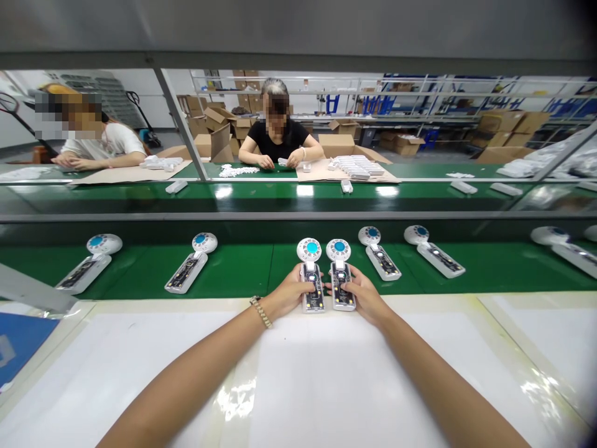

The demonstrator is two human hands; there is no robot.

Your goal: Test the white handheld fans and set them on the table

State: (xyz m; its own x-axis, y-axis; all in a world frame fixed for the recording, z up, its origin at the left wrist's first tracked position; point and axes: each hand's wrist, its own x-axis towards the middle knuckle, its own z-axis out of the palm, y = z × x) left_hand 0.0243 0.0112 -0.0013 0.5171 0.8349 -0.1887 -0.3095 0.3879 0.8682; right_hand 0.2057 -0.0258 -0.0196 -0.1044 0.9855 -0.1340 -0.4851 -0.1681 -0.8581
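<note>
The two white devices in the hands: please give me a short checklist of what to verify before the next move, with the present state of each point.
1. Left hand grips the left device: ok, fingers wrap its handle.
2. Right hand grips the right device: ok, same hold.
3. Both devices lie face up, round blue heads pointing away: ok.
4. The two devices are side by side and parallel at the edge of the green belt: ok.
5. Neighbouring device on the right is apart from the right hand: ok, a gap shows.
6. Boards inside the open handles are seated properly: cannot tell, too small.
</note>
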